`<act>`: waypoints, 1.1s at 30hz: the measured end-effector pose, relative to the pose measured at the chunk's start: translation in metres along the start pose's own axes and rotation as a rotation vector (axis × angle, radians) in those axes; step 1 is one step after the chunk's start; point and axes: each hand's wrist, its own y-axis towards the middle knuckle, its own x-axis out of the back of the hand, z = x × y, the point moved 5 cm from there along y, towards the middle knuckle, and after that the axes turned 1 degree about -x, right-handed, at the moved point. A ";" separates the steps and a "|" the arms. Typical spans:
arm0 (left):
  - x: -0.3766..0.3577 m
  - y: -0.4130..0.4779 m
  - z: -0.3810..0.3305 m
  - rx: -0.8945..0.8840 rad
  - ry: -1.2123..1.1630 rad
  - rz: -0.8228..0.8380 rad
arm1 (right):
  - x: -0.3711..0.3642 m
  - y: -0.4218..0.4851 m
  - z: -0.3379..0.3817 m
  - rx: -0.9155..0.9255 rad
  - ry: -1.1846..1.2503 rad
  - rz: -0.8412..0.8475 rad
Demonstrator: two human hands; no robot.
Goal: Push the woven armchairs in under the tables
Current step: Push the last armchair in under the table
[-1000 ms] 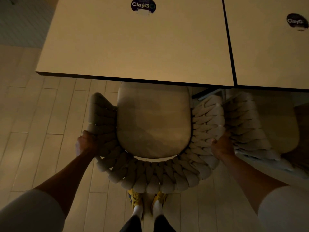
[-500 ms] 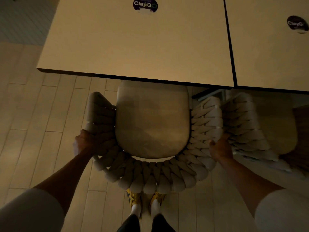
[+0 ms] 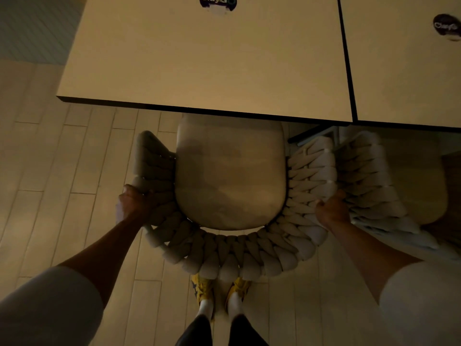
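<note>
Slightly farther in now: woven armchair (image 3: 224, 255) has its seat front just under the near edge of the left table (image 3: 199, 58). Left hand (image 3: 132, 203) grips its left arm and right hand (image 3: 333, 212) is curled round its right arm, touching second armchair (image 3: 369, 186).

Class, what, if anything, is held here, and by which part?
The woven armchair: left hand and right hand each grip its woven rim at the sides.
</note>
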 end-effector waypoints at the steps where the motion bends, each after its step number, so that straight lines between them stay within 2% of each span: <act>1: 0.000 0.002 0.001 -0.006 -0.004 -0.003 | 0.000 0.003 0.000 0.004 -0.009 0.002; 16: 0.001 0.002 -0.017 -0.087 0.043 -0.015 | 0.004 0.002 -0.006 0.032 -0.016 0.033; 24: 0.002 0.004 -0.021 -0.066 0.046 0.016 | 0.003 0.009 -0.009 0.028 -0.030 0.013; 33: 0.001 0.000 -0.034 -0.197 0.070 0.019 | -0.001 0.013 -0.006 0.006 -0.067 -0.014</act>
